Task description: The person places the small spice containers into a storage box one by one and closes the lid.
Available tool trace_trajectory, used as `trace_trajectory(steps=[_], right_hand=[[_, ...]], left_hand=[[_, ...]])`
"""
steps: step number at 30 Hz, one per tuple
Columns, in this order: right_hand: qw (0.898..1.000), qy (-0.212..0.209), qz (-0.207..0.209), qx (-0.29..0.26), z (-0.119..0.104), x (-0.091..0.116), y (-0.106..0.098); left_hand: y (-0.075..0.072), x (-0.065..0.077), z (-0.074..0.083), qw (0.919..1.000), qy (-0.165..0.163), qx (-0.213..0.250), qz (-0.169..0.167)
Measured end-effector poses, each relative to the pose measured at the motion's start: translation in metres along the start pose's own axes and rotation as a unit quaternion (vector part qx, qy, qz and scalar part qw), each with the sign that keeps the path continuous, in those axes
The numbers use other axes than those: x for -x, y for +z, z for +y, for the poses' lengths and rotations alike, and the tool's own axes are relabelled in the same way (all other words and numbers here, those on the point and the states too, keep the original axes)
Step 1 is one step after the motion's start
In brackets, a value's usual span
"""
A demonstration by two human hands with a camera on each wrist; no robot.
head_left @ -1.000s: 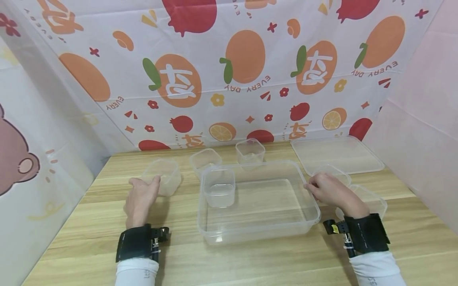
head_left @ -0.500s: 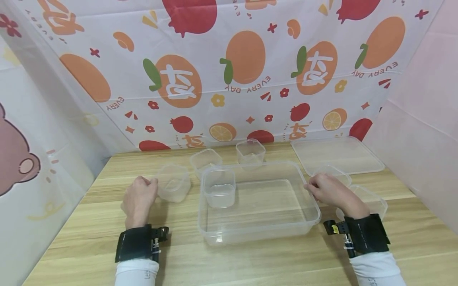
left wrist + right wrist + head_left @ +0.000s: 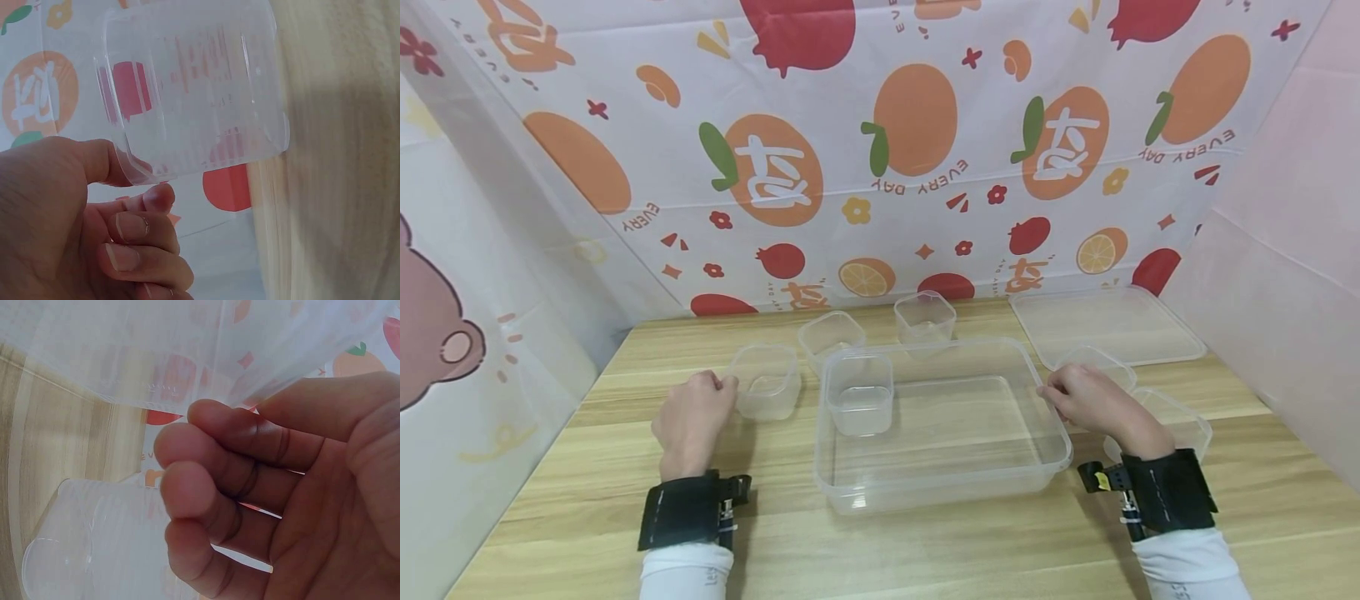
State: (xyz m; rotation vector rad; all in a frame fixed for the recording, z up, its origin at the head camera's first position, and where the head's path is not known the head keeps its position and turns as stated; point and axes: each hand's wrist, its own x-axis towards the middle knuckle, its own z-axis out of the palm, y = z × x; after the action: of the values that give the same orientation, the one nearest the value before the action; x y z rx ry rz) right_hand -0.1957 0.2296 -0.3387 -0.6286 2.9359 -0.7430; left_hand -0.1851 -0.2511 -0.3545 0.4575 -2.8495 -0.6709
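Note:
In the head view my left hand [image 3: 694,421] pinches the near left rim of a small clear plastic container [image 3: 769,392]. The left wrist view shows thumb and index finger on the rim of that small container [image 3: 200,94], other fingers curled below. At the centre stands a large clear rectangular container [image 3: 936,493]; my right hand [image 3: 1101,408] pinches its right rim. In the right wrist view the right hand [image 3: 269,469] has thumb and index finger at the edge of the large container [image 3: 156,356]. Another small container [image 3: 861,412] sits inside the large one, at its left.
Two small clear containers [image 3: 831,337], [image 3: 925,321] stand behind the large one. More clear containers [image 3: 1180,425] lie partly hidden behind the right hand and wrist. A large flat clear lid [image 3: 1108,325] lies at the back right. A fruit-print cloth [image 3: 917,208] hangs behind the wooden table [image 3: 925,554].
My left thumb and fingers, spread beside the small container at first, have closed on its rim. That container has shifted right and slightly nearer. The right hand has stayed in place.

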Motion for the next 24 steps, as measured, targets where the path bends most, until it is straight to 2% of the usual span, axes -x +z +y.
trace_trajectory(steps=[12, 19, 24], right_hand=[[1.000, 0.004, -0.002, 0.000, 0.0003, 0.0002, 0.0006], [1.000, 0.001, 0.000, 0.000, 0.0002, 0.0001, 0.0001], [1.000, 0.002, -0.004, -0.002, -0.0002, 0.0007, 0.0000]], left_hand=[[0.0007, 0.0030, 0.0037, 0.9997, -0.004, -0.023, -0.003], [-0.0008, 0.0028, 0.0034, 0.9991, 0.004, -0.028, -0.032], [-0.0005, 0.0034, 0.0034, 0.9988, 0.006, -0.025, -0.041]])
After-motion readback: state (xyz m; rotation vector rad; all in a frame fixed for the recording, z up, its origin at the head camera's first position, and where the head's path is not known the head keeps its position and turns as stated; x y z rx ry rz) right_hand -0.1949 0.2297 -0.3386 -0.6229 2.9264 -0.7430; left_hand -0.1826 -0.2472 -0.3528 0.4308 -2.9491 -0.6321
